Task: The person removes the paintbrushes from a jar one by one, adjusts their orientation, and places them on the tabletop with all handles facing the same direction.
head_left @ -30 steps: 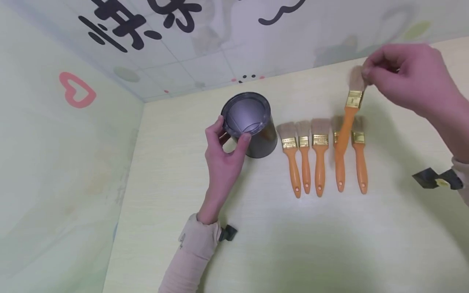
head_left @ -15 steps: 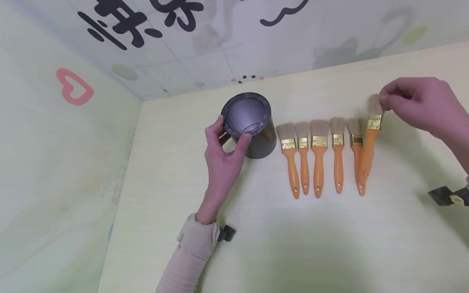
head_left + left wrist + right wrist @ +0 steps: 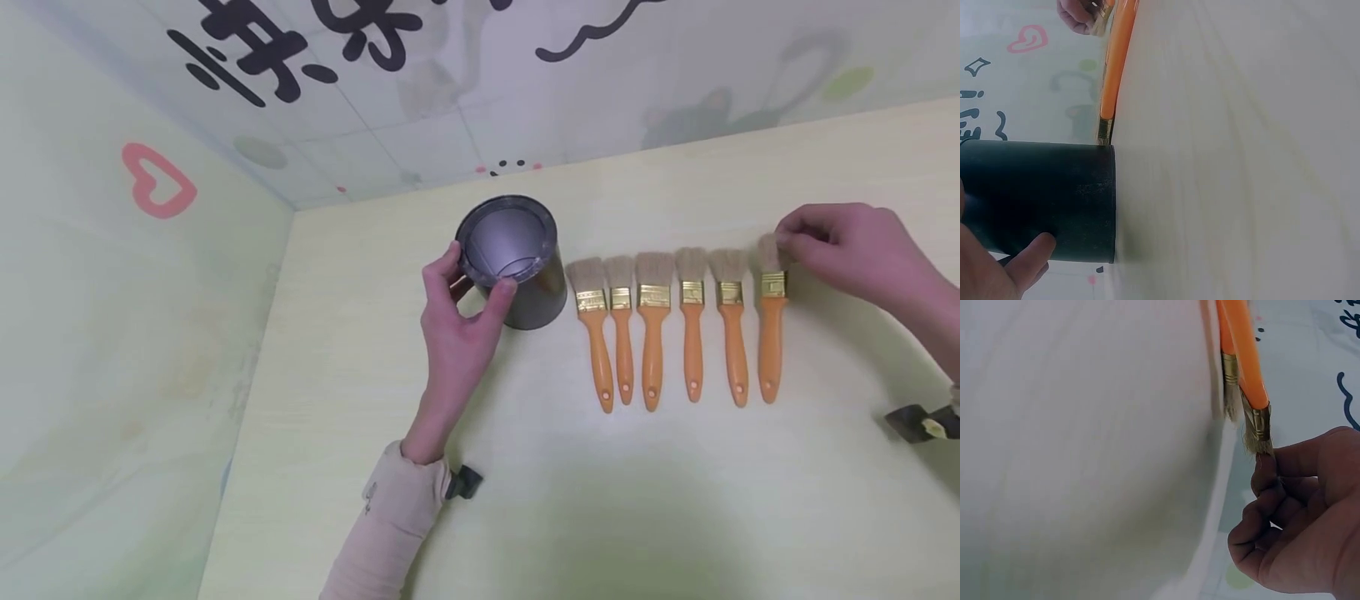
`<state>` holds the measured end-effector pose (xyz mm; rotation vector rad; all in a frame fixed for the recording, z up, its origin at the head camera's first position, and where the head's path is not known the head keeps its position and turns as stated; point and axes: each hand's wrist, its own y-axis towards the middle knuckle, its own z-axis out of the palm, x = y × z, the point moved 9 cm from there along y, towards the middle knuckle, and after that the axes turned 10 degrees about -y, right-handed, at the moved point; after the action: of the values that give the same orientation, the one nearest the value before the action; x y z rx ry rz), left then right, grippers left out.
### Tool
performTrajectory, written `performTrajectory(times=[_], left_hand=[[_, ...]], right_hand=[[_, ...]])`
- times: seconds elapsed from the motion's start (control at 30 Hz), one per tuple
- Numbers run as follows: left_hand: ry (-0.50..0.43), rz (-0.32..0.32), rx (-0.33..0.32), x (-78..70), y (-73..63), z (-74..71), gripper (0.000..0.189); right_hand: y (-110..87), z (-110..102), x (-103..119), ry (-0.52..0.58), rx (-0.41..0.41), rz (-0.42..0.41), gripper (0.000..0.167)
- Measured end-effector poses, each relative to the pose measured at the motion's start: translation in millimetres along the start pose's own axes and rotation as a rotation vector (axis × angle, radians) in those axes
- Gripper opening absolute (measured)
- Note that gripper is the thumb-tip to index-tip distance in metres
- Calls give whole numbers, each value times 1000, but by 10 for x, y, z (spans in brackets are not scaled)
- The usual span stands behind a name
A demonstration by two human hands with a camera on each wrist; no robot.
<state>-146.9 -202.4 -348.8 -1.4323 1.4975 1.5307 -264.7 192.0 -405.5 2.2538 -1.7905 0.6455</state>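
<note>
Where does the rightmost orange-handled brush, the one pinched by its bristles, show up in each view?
Head: the rightmost brush ends the row of six, its bristles pinched by the right hand.
Left wrist: top edge, a blurred orange strip behind the dark cup; which handle is unclear.
Right wrist: top right, bristles at the fingertips.
Shared landmark: the pale table.

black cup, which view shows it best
The head view: the black cup stands whole with its open mouth visible, and the left hand grips its rim and side. The left wrist view shows only its dark side wall up close. The right wrist view does not show it.
</note>
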Motion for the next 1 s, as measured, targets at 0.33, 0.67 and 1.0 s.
performTrajectory(times=[0.33, 0.67, 1.0], left_hand=[[-8, 22, 1, -58, 28, 30, 76], [-33, -1, -10, -34, 13, 38, 79], [-5, -32, 31, 36, 54, 103, 71]], right_hand=[[7, 62, -42, -67, -14, -6, 33], [45, 153, -56, -99, 35, 11, 39], [-52, 178, -159, 35, 78, 35, 65]])
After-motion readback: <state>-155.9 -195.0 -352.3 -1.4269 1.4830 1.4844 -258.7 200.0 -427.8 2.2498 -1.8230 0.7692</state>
